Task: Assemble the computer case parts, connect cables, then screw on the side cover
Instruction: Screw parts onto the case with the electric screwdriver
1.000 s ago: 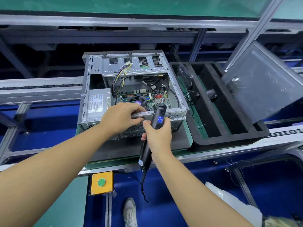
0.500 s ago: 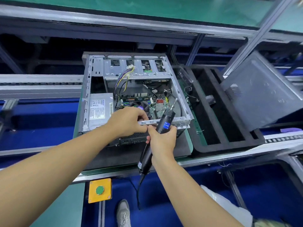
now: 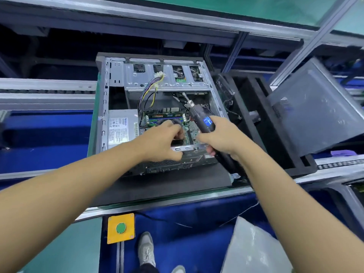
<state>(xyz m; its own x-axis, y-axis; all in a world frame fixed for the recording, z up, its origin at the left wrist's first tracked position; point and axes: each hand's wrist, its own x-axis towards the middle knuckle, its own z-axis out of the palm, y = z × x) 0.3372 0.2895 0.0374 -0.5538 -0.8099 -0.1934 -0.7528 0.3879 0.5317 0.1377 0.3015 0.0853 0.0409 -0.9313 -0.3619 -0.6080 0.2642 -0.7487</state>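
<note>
Open case (image 3: 116,75) lies on side on dark mat (image 3: 167,186), opening up. Left hand (image 3: 163,138) curled over metal strip (image 3: 183,148) on case's near rim, pinching it. Right hand (image 3: 222,134), just beside, wrapped round screwdriver (image 3: 202,119). Screwdriver axis diagonal, tip pointing away over board, not at strip. Likely needs tip swung back. Side cover (image 3: 315,111) leans well right, off case.

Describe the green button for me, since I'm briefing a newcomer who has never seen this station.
Start at the open computer case on the line and come toward the person, past the near metal rail. A square yellow plate sits there, left of a grey shoe. The green button is the round disc at its centre, the only yellow-framed thing around.
</note>
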